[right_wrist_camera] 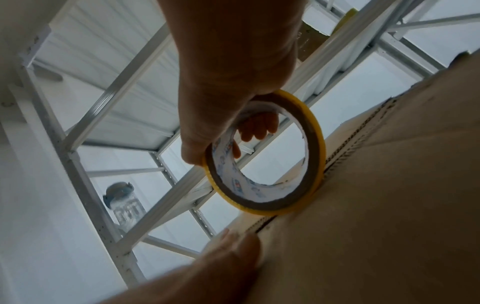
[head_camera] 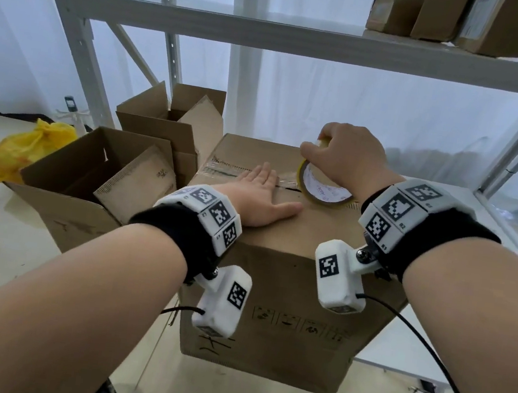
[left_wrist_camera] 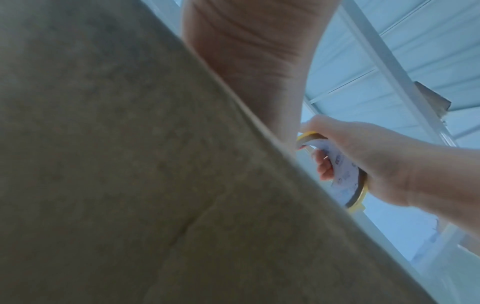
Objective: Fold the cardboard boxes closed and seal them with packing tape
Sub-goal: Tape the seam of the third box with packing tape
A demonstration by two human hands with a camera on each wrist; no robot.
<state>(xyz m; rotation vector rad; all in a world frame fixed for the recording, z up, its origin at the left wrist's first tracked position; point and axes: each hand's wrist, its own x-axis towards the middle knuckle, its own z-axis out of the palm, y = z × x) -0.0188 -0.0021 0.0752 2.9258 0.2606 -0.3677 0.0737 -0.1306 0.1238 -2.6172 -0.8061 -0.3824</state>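
Note:
A closed brown cardboard box (head_camera: 292, 285) stands in front of me, its top flaps folded together. My left hand (head_camera: 263, 193) lies flat with straight fingers on the top, pressing a strip of clear tape (head_camera: 228, 167) along the centre seam. My right hand (head_camera: 347, 156) grips a roll of packing tape (head_camera: 323, 189) with a yellow edge and white core, standing on the seam just right of the left hand. In the right wrist view the fingers (right_wrist_camera: 257, 127) curl through the roll (right_wrist_camera: 270, 156), which touches the box top (right_wrist_camera: 389, 205). The left wrist view shows the roll (left_wrist_camera: 345, 170) past the box side (left_wrist_camera: 130, 164).
Two open empty cardboard boxes (head_camera: 100, 177) (head_camera: 175, 120) stand to the left of the sealed one. A yellow plastic bag (head_camera: 25, 148) lies on the floor at far left. A white metal shelf frame (head_camera: 271, 31) rises behind, with several small boxes (head_camera: 443, 16) on top.

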